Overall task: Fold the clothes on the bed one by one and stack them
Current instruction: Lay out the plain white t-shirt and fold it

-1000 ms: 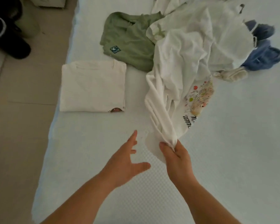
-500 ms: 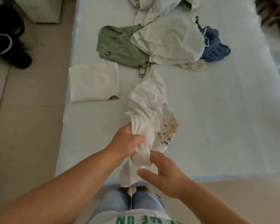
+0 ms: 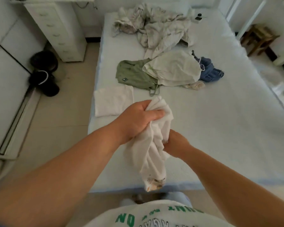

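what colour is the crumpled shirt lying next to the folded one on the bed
Olive green shirt, with a small dark patch near its hem; the head view shows it.

Folded shirt (image 3: 113,102) lies at bed's (image 3: 220,128) left edge; clothes pile (image 3: 167,71) behind it.

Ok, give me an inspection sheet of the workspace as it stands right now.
Surface: pale blue bed, flat.
Job's things: white printed shirt bunched, lifted off the bed; folded white shirt at the left edge; green garment, cream garment and blue garment piled unfolded.
Clutter: crumpled bedding at the far end.
Grips: left hand grips the shirt's top; right hand holds it lower.
Cables: nothing seen.
Surroundings: white drawer unit, dark shoes, wooden stool.
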Demonstrator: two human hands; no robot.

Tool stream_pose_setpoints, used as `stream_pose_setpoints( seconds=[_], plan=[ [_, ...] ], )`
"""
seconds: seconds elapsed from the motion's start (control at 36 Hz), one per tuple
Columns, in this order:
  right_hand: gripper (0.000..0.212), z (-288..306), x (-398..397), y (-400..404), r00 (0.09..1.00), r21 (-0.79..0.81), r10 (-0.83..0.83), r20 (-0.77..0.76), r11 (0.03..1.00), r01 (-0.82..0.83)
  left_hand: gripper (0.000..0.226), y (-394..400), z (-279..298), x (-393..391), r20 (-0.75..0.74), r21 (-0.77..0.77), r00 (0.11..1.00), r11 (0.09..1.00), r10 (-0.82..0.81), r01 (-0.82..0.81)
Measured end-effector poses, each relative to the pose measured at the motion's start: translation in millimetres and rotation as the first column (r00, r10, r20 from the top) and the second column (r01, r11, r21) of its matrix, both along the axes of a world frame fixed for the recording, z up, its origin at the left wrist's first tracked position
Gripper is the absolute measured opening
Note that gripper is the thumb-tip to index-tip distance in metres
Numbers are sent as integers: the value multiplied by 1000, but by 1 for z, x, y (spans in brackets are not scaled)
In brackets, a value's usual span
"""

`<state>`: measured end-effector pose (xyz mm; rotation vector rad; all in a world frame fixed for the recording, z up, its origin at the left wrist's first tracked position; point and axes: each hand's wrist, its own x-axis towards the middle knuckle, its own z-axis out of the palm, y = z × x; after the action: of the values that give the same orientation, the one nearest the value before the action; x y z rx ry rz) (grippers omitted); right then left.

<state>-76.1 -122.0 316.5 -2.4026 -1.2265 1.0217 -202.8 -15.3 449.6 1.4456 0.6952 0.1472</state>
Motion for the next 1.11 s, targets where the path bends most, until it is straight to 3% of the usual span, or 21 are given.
stream_pose_setpoints(
  seconds=[0.08, 0.19, 0.25, 0.36, 0.44, 0.5, 0.56, 0.61, 0.69, 0.75, 0.81, 0.89, 0.97, 1.03, 1.11],
  plan=[
    [72, -6, -9, -20, 973, 2, 23, -229, 1000, -23, 8, -4, 9, -3, 32, -80, 997, 994, 73, -70],
    [93, -4, -24, -43, 897, 126, 40, -441, 992, 18, 8, -21, 15, 2, 85, -227, 987, 967, 136, -113],
    [83, -1, -26, -56, 902, 134, 71, -426, 991, -14, 9, -35, 17, 11, 105, -283, 984, 953, 146, -111],
    [26, 0, -11, -91, 980, 15, 53, -194, 999, -51, 11, -65, 19, 32, 134, -360, 978, 927, 162, -104],
    [26, 1, 17, -123, 939, 87, -204, -278, 968, 236, 31, -83, 18, 47, 134, -394, 973, 911, 188, -122],
    [27, 6, 43, -144, 795, 139, -431, -427, 837, 529, 37, -89, 15, 55, 113, -350, 971, 923, 209, -158],
    [21, 17, 73, -165, 609, 154, -547, -575, 659, 737, 41, -94, 11, 61, 60, -242, 974, 949, 220, -200],
    [19, 30, 103, -181, 571, 159, -549, -610, 621, 767, 48, -98, 4, 65, -45, -129, 974, 966, 221, -225],
    [6, 51, 141, -196, 764, 243, -435, -476, 770, 590, 73, -102, -9, 68, -266, 69, 949, 986, 166, -153],
    [25, 63, 161, -204, 915, 264, -316, -251, 887, 379, 87, -103, -12, 70, -419, 243, 902, 970, 108, -4],
    [49, 76, 175, -209, 988, 172, -152, -19, 973, 153, 106, -104, -13, 74, -566, 403, 822, 891, 63, 209],
    [64, 85, 190, -213, 924, -18, 112, 365, 993, -113, 102, -105, -17, 80, -671, 579, 737, 678, 80, 453],
    [54, 87, 206, -209, 794, -87, 174, 582, 985, -152, 64, -105, -22, 87, -655, 700, 741, 485, 146, 523],
    [49, 87, 213, -205, 743, -104, 203, 637, 978, -179, 48, -103, -22, 91, -619, 741, 762, 462, 188, 488],
    [53, 85, 222, -198, 694, -92, 215, 687, 973, -210, 45, -97, -27, 95, -527, 805, 816, 449, 238, 388]
  ],
)
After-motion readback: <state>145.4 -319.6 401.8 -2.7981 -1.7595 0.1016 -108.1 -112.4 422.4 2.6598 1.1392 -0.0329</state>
